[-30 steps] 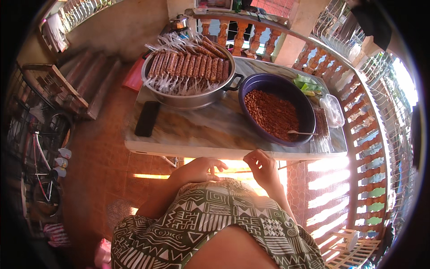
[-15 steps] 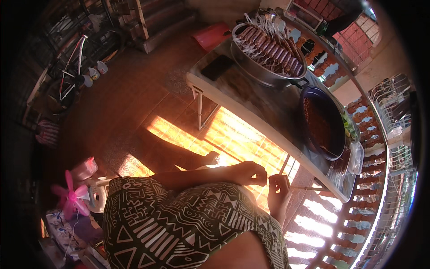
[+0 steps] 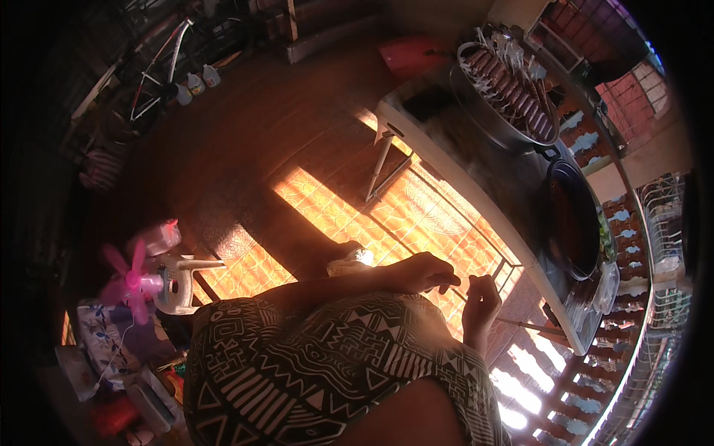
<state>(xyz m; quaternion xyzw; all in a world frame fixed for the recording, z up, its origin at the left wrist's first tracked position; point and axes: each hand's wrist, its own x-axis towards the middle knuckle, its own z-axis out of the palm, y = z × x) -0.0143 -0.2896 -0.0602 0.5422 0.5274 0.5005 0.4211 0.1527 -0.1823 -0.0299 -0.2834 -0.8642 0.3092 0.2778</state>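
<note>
We pinch a thin wooden stick (image 3: 462, 286) between our left hand (image 3: 424, 272) and right hand (image 3: 482, 303), above our patterned lap (image 3: 320, 357), near the table (image 3: 446, 160). Both hands are curled almost closed. The stick looks light and snaps easily, so we hold its middle.

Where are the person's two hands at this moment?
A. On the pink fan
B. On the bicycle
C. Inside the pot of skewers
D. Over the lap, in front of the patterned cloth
D: the left hand and right hand sit close together above the patterned cloth, off the table.
</note>
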